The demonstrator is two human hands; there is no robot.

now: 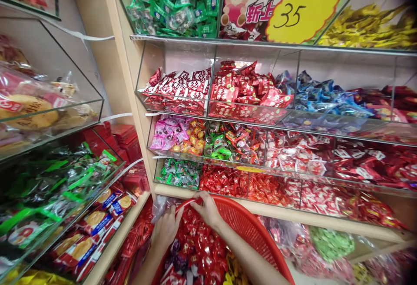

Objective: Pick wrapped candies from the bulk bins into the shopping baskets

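A round red plastic basket filled with wrapped candies, mostly red with some purple and yellow, sits low in the middle of the head view. My left hand is closed at the far left part of its rim. Close by on the right, my right hand has its fingers and thumb bent over the same rim. A short stretch of red rim shows between the two hands. Clear plastic film lies beside my left hand. My forearms cross above the candies and hide part of them.
Directly behind the basket rises a wooden shelf unit with clear bins of wrapped candies. Angled bins with packaged snacks stand on the left. Bagged candies lie under the lowest shelf. A yellow price sign hangs on top.
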